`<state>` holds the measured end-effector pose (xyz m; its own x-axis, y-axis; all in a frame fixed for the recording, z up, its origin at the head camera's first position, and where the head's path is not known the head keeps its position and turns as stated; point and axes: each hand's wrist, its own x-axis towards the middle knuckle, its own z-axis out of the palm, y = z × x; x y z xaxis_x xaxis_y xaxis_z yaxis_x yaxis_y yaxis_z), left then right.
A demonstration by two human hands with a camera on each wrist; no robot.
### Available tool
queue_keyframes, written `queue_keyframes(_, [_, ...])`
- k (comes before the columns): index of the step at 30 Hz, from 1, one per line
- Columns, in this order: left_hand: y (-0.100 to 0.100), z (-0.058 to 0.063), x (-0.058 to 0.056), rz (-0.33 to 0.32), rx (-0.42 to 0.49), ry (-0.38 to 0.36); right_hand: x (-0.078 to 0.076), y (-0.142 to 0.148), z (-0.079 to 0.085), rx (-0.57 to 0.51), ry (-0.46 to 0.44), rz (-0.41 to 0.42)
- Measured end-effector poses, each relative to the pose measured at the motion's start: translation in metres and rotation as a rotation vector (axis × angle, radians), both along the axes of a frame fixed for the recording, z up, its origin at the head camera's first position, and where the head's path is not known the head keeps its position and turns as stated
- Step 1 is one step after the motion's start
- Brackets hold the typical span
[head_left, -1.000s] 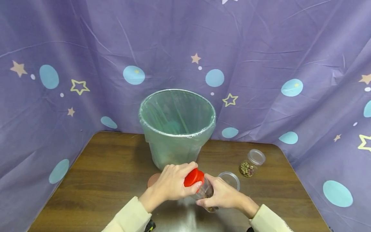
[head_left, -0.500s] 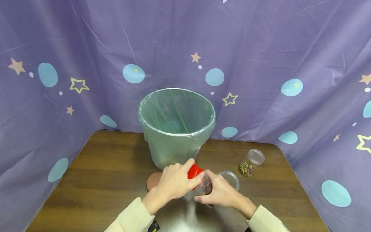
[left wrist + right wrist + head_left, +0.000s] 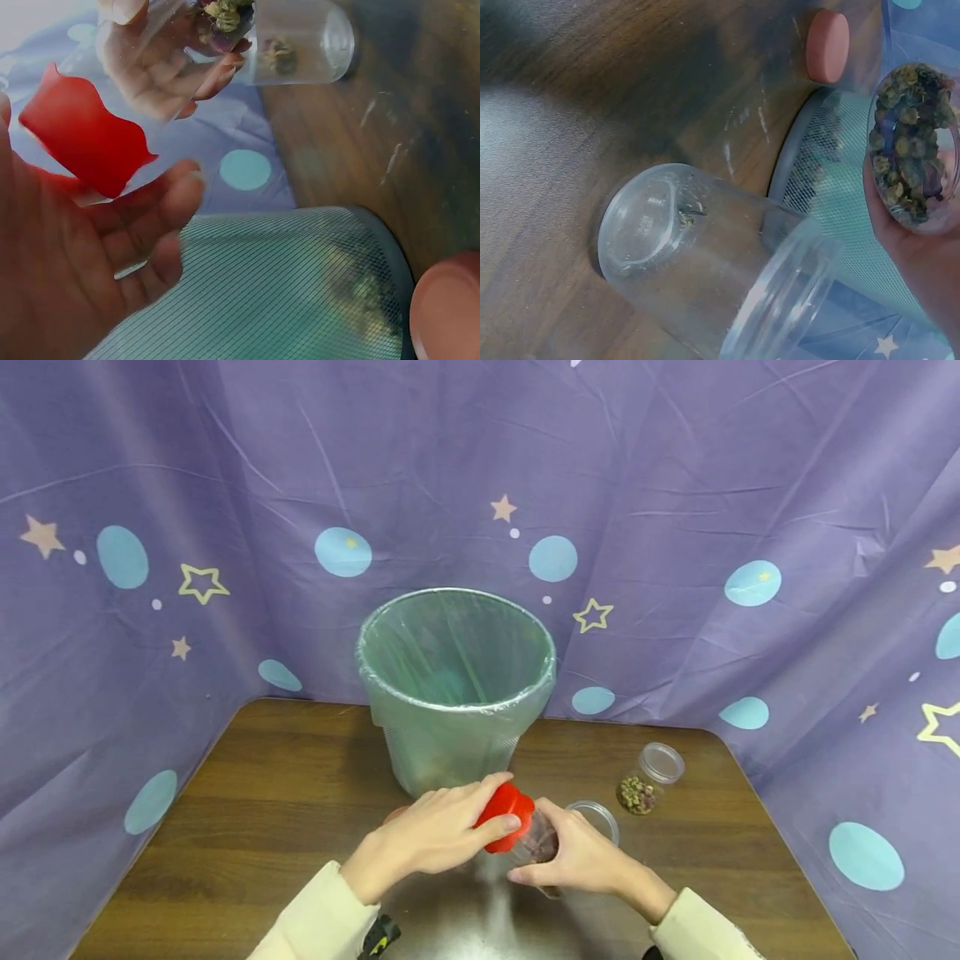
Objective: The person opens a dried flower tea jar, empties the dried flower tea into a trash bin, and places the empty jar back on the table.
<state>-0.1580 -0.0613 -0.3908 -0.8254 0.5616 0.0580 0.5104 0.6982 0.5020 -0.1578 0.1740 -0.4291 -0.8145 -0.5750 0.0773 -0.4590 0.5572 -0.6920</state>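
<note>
Purple curtain (image 3: 645, 460) with stars and blue ovals, hung behind a brown wooden table (image 3: 285, 802). Toward the table's back, a green mesh waste bin (image 3: 450, 743) with a translucent liner over its rim. Near the right hand (image 3: 588, 860), an open clear jar (image 3: 705, 262) standing on the table, a few bits inside. Farther right, another jar (image 3: 639, 793), part full of dried buds. In front of the bin, tilted above the table between 2 hands, a clear bud jar (image 3: 538, 843). With the right hand, grips its body, fingers and thumb bent round it. With the left hand (image 3: 412, 839), rests a thumb across its red lid (image 3: 495, 808), other fingers loosely parted; cannot tell how firmly. Beside the bin's foot, a coral lid (image 3: 828, 46).
</note>
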Motion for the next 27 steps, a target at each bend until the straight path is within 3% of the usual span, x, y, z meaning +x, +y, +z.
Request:
queue_keyframes(3, [-0.008, 0.007, 0.001, -0.069, 0.055, -0.038, -0.002, 0.002, 0.005, -0.032, -0.033, 0.01])
queue_keyframes(6, [-0.014, 0.011, 0.0, -0.182, 0.134, -0.056, -0.004, 0.005, 0.008, -0.027, -0.048, 0.011])
queue_keyframes(9, [-0.018, 0.012, -0.002, -0.293, 0.19, -0.057, -0.005, 0.007, 0.01, -0.02, -0.053, 0.024])
queue_keyframes(12, [-0.02, 0.011, -0.004, -0.361, 0.217, -0.043, -0.005, 0.007, 0.009, -0.014, -0.033, 0.041])
queue_keyframes(17, [-0.022, 0.01, -0.007, -0.38, 0.231, -0.016, -0.004, 0.006, 0.006, -0.011, -0.016, 0.05])
queue_keyframes(27, [-0.021, 0.009, -0.006, -0.34, 0.252, -0.06, -0.002, 0.003, 0.003, -0.012, -0.028, 0.045])
